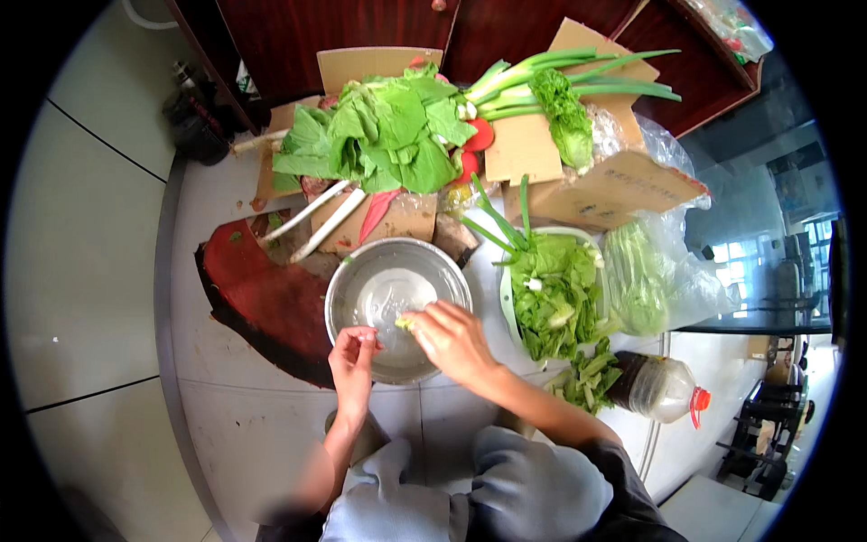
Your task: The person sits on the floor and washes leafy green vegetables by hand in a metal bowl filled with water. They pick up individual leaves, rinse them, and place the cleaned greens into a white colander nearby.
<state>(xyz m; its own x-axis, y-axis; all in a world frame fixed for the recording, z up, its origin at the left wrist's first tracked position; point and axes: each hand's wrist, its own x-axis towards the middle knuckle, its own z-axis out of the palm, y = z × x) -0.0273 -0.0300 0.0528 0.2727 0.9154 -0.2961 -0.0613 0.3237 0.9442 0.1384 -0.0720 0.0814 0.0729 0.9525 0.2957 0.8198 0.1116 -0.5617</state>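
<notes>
A round stainless steel basin [398, 245] with water in it stands on the floor before me. Over its right side reaches my right hand [450, 339], pinching a small yellow-green piece of vegetable [405, 322] above the water. My left hand [353, 352] is at the basin's near left rim with its fingers curled and thumb near the index finger; whether anything is between them is hidden. Just right of the basin, a pale plastic colander [507, 298] is heaped with green lettuce leaves [555, 291] and a few green onion stalks [504, 227].
Behind the basin, cardboard boxes [596, 193] carry large leafy greens [393, 135], green onions [542, 81] and a lettuce head [563, 122]. A red mat [264, 291] lies left. At right are a bagged vegetable [640, 278], a loose leaf pile [589, 379] and a red-capped plastic bottle [660, 389].
</notes>
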